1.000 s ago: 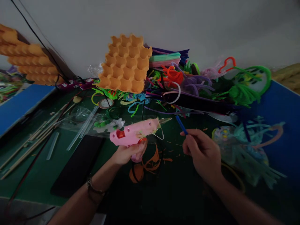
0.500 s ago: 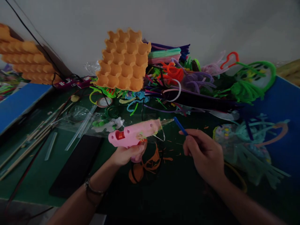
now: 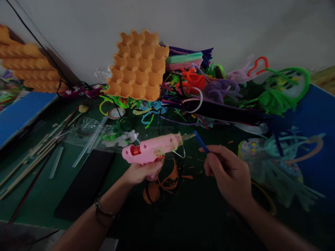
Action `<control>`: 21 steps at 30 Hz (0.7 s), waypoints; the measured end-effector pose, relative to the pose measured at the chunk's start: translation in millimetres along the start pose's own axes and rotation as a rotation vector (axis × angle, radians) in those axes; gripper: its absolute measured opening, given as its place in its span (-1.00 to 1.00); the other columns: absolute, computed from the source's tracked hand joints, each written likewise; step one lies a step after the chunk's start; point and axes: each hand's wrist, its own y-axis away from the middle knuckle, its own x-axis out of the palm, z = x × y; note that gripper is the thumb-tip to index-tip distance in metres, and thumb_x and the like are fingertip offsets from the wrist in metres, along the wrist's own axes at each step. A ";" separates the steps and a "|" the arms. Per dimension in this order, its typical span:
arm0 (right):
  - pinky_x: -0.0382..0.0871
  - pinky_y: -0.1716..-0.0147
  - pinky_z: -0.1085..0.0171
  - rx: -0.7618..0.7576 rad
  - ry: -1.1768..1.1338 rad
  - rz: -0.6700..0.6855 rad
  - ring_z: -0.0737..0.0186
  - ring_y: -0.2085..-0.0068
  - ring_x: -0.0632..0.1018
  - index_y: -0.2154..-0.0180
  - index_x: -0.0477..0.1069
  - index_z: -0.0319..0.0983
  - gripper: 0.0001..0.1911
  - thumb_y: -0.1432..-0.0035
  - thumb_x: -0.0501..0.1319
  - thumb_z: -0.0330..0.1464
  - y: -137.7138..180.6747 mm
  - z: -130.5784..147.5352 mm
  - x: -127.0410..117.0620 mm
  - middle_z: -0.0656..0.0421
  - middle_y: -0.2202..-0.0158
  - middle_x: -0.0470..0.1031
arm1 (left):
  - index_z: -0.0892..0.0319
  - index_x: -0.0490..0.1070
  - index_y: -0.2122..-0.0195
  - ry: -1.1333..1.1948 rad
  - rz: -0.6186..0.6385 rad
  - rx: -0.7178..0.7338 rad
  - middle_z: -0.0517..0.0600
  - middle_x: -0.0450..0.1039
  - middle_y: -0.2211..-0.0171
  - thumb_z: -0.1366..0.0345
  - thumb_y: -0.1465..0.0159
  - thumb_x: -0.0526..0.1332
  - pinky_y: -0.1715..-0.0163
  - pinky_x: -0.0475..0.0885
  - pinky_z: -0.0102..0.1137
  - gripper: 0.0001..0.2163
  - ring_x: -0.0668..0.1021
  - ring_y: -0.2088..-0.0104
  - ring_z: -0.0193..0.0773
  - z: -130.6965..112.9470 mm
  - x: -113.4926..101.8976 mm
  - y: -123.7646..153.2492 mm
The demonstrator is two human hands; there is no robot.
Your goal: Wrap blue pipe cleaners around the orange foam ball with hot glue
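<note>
My left hand (image 3: 145, 171) is closed round the handle of a pink hot glue gun (image 3: 159, 145), its nozzle pointing right. Between the thumb and fingers of my right hand (image 3: 229, 167) is a short blue pipe cleaner (image 3: 201, 142). The upper end of that blue piece is at the nozzle tip, touching or very nearly so. Below the glue gun, an orange rounded piece with a dark band (image 3: 151, 192) lies on the green table among orange scraps (image 3: 170, 179).
An orange egg-crate tray (image 3: 138, 66) stands at the back, beside heaped pipe cleaners (image 3: 193, 80). To the left lie a black flat slab (image 3: 83, 184), clear glue sticks (image 3: 90, 141) and wooden sticks (image 3: 39, 153). Plastic-bagged pieces (image 3: 277, 157) sit at right, by a blue panel (image 3: 319, 122).
Almost nothing differs. The glue gun and the blue pipe cleaner have shifted very slightly to the right in view, with both hands keeping their hold.
</note>
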 end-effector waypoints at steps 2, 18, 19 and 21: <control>0.15 0.74 0.48 -0.004 -0.001 0.003 0.49 0.71 0.30 0.40 0.39 -0.24 -0.86 -0.11 0.06 -0.45 0.5 -0.2 -0.1 0.36 0.74 0.25 | 0.19 0.07 0.82 -0.017 -0.006 0.017 -0.15 0.01 0.83 -0.06 -0.11 0.18 0.77 0.07 -0.52 -0.46 0.17 0.76 -0.48 0.3 -0.3 -0.4; 0.17 0.73 0.47 -0.047 0.034 -0.006 0.47 0.70 0.33 0.40 0.40 -0.22 -0.86 -0.11 0.07 -0.44 -0.8 -0.4 -0.5 0.35 0.74 0.28 | 0.18 0.10 0.83 -0.033 -0.087 -0.051 -0.15 0.03 0.84 -0.09 -0.06 0.21 0.78 0.09 -0.50 -0.46 0.17 0.77 -0.46 2.8 -3.1 -3.4; 0.17 0.73 0.47 -0.042 0.028 0.001 0.48 0.70 0.33 0.40 0.40 -0.22 -0.86 -0.11 0.07 -0.44 -0.6 -0.7 -0.6 0.35 0.74 0.28 | 0.18 0.10 0.82 -0.032 -0.089 -0.059 -0.15 0.04 0.84 -0.09 -0.06 0.21 0.78 0.10 -0.50 -0.47 0.18 0.77 -0.46 2.7 -3.2 -3.5; 0.15 0.74 0.47 -0.040 0.010 0.007 0.48 0.71 0.32 0.40 0.40 -0.23 -0.85 -0.11 0.07 -0.44 -0.4 -1.3 -0.6 0.35 0.74 0.28 | 0.18 0.11 0.82 -0.033 -0.094 -0.069 -0.15 0.04 0.84 -0.09 -0.05 0.21 0.78 0.11 -0.49 -0.47 0.17 0.78 -0.46 2.1 -3.0 -3.7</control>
